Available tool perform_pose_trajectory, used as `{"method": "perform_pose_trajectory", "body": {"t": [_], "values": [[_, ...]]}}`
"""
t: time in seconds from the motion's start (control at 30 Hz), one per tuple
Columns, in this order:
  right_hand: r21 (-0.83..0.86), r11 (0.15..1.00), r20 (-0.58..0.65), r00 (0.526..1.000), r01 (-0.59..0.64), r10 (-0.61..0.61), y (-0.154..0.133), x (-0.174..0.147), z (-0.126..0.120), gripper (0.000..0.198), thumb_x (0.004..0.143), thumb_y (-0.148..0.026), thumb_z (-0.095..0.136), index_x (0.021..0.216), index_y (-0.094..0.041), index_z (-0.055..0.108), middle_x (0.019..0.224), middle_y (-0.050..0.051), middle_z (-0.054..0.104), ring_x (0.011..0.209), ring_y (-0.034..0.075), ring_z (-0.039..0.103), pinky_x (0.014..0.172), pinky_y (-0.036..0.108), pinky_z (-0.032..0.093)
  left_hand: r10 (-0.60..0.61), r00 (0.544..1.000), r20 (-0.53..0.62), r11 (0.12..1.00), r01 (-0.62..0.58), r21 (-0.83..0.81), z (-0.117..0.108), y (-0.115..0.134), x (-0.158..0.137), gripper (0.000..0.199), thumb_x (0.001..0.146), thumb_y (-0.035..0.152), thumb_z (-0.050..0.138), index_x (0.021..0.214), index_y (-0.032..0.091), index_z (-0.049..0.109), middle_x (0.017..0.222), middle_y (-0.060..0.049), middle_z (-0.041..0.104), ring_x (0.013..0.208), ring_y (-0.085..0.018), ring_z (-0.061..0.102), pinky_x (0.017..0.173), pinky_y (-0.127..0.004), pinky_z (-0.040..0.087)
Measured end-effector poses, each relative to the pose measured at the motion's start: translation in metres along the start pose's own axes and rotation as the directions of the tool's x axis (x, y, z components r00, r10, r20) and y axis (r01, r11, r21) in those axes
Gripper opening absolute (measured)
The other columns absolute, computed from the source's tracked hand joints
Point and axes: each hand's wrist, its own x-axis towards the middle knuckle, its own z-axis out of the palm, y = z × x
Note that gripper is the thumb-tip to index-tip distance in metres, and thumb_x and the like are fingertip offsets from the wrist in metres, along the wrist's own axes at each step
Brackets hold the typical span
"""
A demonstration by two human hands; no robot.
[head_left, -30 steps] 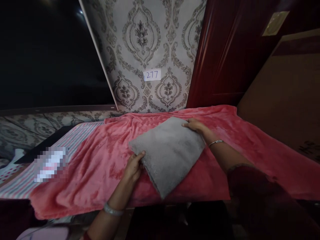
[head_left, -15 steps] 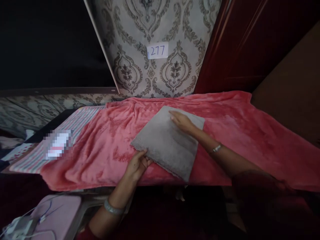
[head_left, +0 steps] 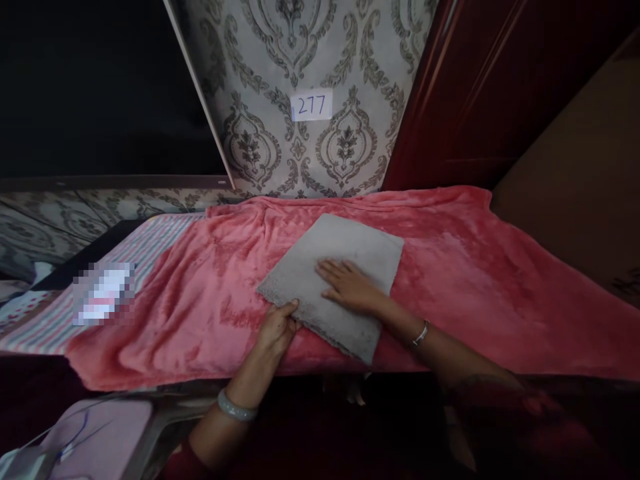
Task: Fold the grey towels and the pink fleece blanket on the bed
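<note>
A flat, roughly square grey cloth (head_left: 350, 243) lies cornerwise on a pink plush blanket (head_left: 460, 293); its near edge looks thick and fuzzy. My left hand (head_left: 280, 327) pinches that near edge between the thumb, which is on top, and fingers partly hidden beneath. Lying flat on the middle of the cloth is my right hand (head_left: 350, 287), palm down with fingers stretched out toward the left.
A striped cloth (head_left: 150, 247) shows at the left, with a blurred-out white item (head_left: 105, 293) on it. Behind stand a dark screen (head_left: 100, 93) and a patterned wall with a "277" label (head_left: 311, 105). A pink stool-like surface (head_left: 100, 440) holding cables is at lower left.
My right hand has slid from the far part of the cloth toward me, to its middle. My left hand stays at the near edge, its thumb now over it. The view has shifted slightly.
</note>
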Motion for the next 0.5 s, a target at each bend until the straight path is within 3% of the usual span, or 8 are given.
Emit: {"method": "perform_pose_trajectory", "body": {"t": [0.13, 0.27, 0.33, 0.4, 0.43, 0.5], "values": [[-0.099, 0.948, -0.044, 0.953, -0.303, 0.300, 0.056, 0.002, -0.019, 0.065, 0.102, -0.051, 0.034, 0.160, -0.023, 0.027, 0.166, 0.009, 0.019, 0.154, 0.028, 0.016, 0.123, 0.057, 0.012, -0.024, 0.999, -0.029, 0.998, 0.022, -0.059, 0.002, 0.002, 0.000, 0.054, 0.063, 0.013, 0.074, 0.114, 0.027, 0.065, 0.107, -0.003, 0.076, 0.104, -0.030, 0.070, 0.082, -0.042, 0.061], [-0.096, 0.863, -0.106, 0.867, -0.496, 0.486, 0.075, -0.011, -0.026, 0.064, 0.101, -0.049, 0.034, 0.158, -0.019, 0.032, 0.165, 0.013, 0.021, 0.153, 0.034, 0.017, 0.119, 0.064, 0.018, -0.072, 0.997, 0.036, 0.995, 0.074, -0.062, -0.009, 0.007, -0.005, 0.035, 0.063, 0.014, 0.076, 0.096, 0.022, 0.066, 0.096, -0.006, 0.076, 0.091, -0.026, 0.072, 0.080, -0.039, 0.060], [-0.068, 0.879, -0.124, 0.878, -0.472, 0.462, 0.070, -0.019, -0.024, 0.062, 0.102, -0.050, 0.033, 0.157, -0.022, 0.034, 0.165, 0.013, 0.023, 0.152, 0.034, 0.019, 0.117, 0.066, 0.021, -0.130, 0.986, 0.103, 0.991, 0.130, 0.006, -0.023, 0.012, -0.014, 0.026, 0.066, 0.020, 0.078, 0.088, 0.019, 0.065, 0.087, -0.009, 0.075, 0.080, -0.025, 0.073, 0.076, -0.038, 0.060], [-0.047, 0.928, -0.103, 0.925, -0.371, 0.364, 0.060, -0.025, -0.020, 0.060, 0.102, -0.051, 0.032, 0.157, -0.026, 0.037, 0.165, 0.011, 0.025, 0.152, 0.033, 0.019, 0.117, 0.064, 0.022, -0.164, 0.976, 0.142, 0.976, 0.140, 0.166, -0.035, 0.020, -0.026, 0.023, 0.072, 0.033, 0.079, 0.081, 0.018, 0.065, 0.072, -0.009, 0.072, 0.061, -0.022, 0.069, 0.060, -0.033, 0.056], [-0.037, 0.951, -0.078, 0.950, -0.307, 0.304, 0.054, -0.026, -0.019, 0.059, 0.102, -0.051, 0.032, 0.156, -0.027, 0.037, 0.165, 0.010, 0.025, 0.152, 0.033, 0.019, 0.118, 0.063, 0.022, -0.129, 0.982, 0.136, 0.958, 0.088, 0.271, -0.037, 0.024, -0.031, 0.026, 0.075, 0.040, 0.077, 0.074, 0.018, 0.064, 0.063, -0.007, 0.067, 0.052, -0.019, 0.063, 0.052, -0.029, 0.051], [-0.019, 0.979, -0.033, 0.979, -0.202, 0.202, 0.043, -0.024, -0.019, 0.058, 0.103, -0.051, 0.031, 0.156, -0.029, 0.038, 0.165, 0.009, 0.025, 0.153, 0.032, 0.019, 0.118, 0.063, 0.022, 0.068, 0.990, 0.127, 0.873, -0.120, 0.472, -0.029, 0.036, -0.037, 0.034, 0.077, 0.044, 0.075, 0.060, 0.019, 0.060, 0.051, -0.002, 0.058, 0.045, -0.015, 0.054, 0.046, -0.025, 0.043]]}}
